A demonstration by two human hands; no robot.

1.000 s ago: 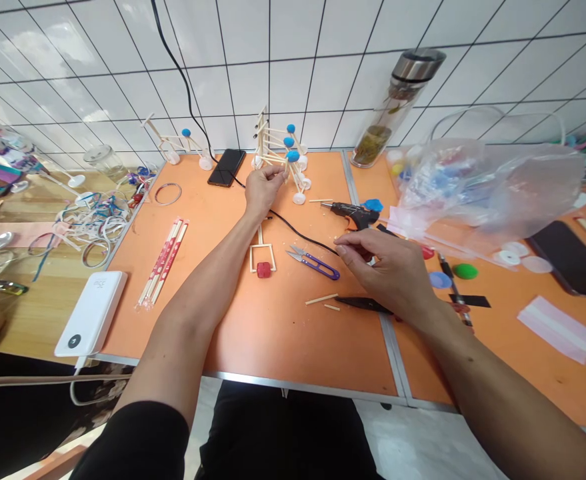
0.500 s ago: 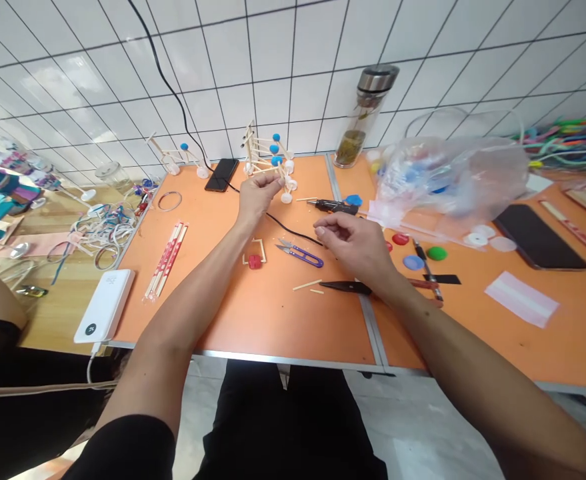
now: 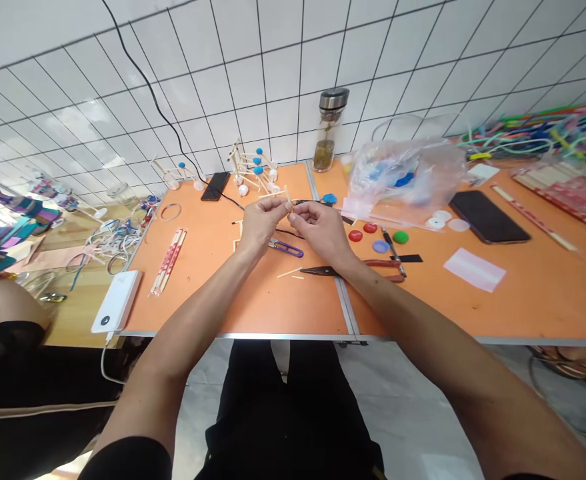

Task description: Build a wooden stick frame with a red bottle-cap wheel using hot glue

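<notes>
My left hand point(image 3: 261, 228) pinches a small piece of joined wooden sticks point(image 3: 287, 193), which pokes up above the fingertips. Meeting it there, my right hand point(image 3: 321, 231) is closed with its fingertips at the lower end of the same piece. Below the hands lie purple-handled thread snips point(image 3: 287, 249), partly covered. Part of another stick frame point(image 3: 237, 245) shows beside my left hand. Cut stick bits point(image 3: 289, 273) rest near the black tip of red-handled pliers point(image 3: 385, 263), whose middle is under my right wrist.
Behind stand a stick model with blue caps point(image 3: 253, 167), a phone point(image 3: 216, 186) and a glass bottle point(image 3: 325, 143). To the right are a plastic bag point(image 3: 407, 173), bottle caps point(image 3: 401, 237) and a larger phone point(image 3: 489, 217). A white power bank point(image 3: 117, 301) lies left, near another person's arm point(image 3: 13, 303).
My left hand has come back toward me from beside the stick model. My right hand has moved in to meet it at the stick piece. The view has shifted.
</notes>
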